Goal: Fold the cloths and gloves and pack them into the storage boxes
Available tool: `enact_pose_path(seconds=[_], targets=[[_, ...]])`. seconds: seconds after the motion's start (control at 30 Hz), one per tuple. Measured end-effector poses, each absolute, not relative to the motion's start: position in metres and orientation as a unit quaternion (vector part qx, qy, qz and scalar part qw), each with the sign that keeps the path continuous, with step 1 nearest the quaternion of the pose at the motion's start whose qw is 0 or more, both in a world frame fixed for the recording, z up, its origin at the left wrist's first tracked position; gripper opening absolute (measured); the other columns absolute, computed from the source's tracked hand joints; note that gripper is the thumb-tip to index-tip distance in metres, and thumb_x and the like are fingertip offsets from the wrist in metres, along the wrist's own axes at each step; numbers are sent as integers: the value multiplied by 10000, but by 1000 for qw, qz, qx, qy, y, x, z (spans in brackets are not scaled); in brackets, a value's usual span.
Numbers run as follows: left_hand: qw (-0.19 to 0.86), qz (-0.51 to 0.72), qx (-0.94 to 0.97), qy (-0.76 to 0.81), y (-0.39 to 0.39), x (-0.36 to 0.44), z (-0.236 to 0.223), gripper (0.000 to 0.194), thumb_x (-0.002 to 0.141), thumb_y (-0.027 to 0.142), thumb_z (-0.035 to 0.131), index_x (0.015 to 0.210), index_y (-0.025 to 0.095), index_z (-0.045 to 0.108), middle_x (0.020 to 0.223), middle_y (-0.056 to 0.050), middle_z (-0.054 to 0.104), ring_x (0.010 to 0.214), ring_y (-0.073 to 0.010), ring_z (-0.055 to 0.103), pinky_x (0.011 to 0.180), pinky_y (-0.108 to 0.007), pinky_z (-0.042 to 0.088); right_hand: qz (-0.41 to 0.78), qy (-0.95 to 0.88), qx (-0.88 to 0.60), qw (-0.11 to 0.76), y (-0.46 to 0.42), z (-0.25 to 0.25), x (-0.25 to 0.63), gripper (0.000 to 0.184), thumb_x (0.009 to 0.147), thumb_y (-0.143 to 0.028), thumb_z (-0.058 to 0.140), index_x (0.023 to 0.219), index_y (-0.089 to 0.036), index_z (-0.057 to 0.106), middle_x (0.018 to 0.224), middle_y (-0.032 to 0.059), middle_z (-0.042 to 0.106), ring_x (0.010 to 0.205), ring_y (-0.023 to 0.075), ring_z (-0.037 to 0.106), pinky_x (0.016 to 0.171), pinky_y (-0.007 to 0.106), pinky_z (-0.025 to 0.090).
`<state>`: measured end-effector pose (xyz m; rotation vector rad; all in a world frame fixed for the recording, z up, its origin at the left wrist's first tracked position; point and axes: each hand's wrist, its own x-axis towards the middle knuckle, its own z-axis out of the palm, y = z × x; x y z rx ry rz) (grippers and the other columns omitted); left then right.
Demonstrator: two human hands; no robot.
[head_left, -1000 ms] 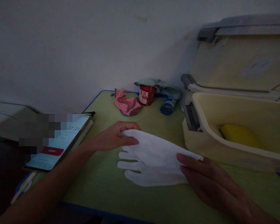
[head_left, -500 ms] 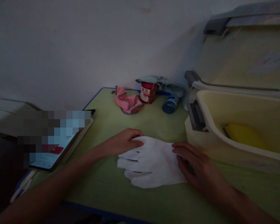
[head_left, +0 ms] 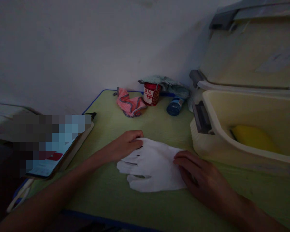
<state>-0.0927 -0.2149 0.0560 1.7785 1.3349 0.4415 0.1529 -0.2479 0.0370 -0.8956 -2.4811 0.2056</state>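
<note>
A pair or a single white glove (head_left: 157, 167), which of the two I cannot tell, lies on the green tabletop (head_left: 103, 196) with its fingers pointing left. My left hand (head_left: 129, 143) is closed on the glove's upper edge near the finger end, pinching the fabric between thumb and fingers. At the cuff end on the right, my right hand (head_left: 198, 175) has its fingers bent over the fabric and holds it. The right thumb is partly hidden below the fingers.
An open cream storage box (head_left: 207, 148) with a yellow item (head_left: 253, 137) inside stands right. Behind lie a pink cloth (head_left: 131, 104), a red container (head_left: 151, 94), a greenish cloth (head_left: 170, 85) and a blue bottle (head_left: 174, 107). A phone (head_left: 54, 158) leans at left.
The glove's fingers have spread a little, with a wider gap between the lower ones. Both hands keep their hold, and the view has shifted slightly.
</note>
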Motion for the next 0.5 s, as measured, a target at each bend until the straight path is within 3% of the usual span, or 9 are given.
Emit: enact_pose_path(seconds=[0.37,0.5], targets=[[377,206,734,526,-211,-90,46,117,775,256,464,727,163,517,667,28,508,614,-114,464,535,-213,341,61,-919,-298,251,-252,42,152,291,781,-19,358,810,-153,614,784,84,661,610,157,636,547,265,547],[396,223,716,530,-211,-91,48,150,771,244,498,896,164,518,799,0,590,657,-117,533,574,-222,414,54,-918,-281,274,-251,44,154,332,788,-13,336,865,-144,632,809,96,683,674,162,658,594,260,565]])
